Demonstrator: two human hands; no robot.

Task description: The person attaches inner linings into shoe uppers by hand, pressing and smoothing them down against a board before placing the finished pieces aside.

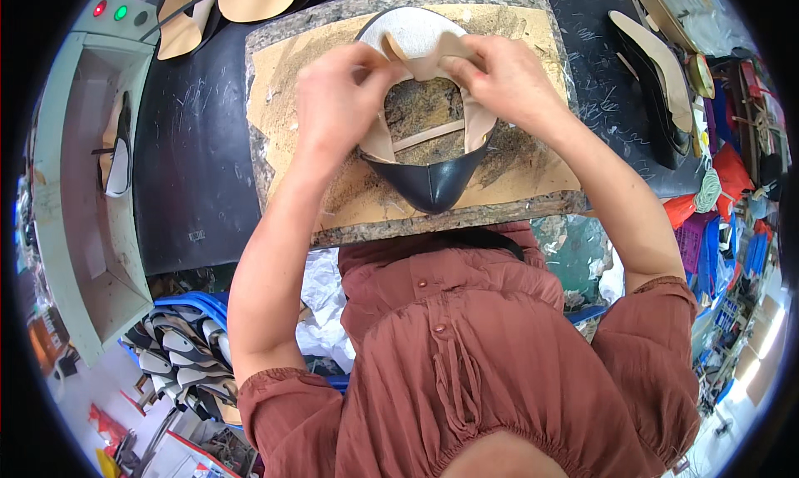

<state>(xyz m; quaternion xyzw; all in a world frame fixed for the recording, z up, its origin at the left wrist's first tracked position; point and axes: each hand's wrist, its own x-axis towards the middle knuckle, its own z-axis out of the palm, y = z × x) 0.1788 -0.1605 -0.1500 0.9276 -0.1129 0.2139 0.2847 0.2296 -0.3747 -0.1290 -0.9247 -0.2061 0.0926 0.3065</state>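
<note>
A shoe upper [434,185] lies on a brown sheet in front of me, black leather at its pointed near end with beige lining inside. Its far end shows a pale grey-white rounded piece [409,27]. Between the two ends is an opening crossed by a narrow beige strip [429,135]. My left hand [337,95] is closed on the lining at the far left of the opening. Opposite it, my right hand [503,77] pinches a beige lining flap [452,49] between thumb and fingers. My fingers partly hide the edges they grip.
The worn brown sheet [287,87] covers a speckled stone slab [260,34] on a black table [187,162]. A black shoe with beige lining [657,79] lies at right, near bundled string [707,191]. Left stands a metal box [79,253]; below it, a blue container [200,305] of uppers.
</note>
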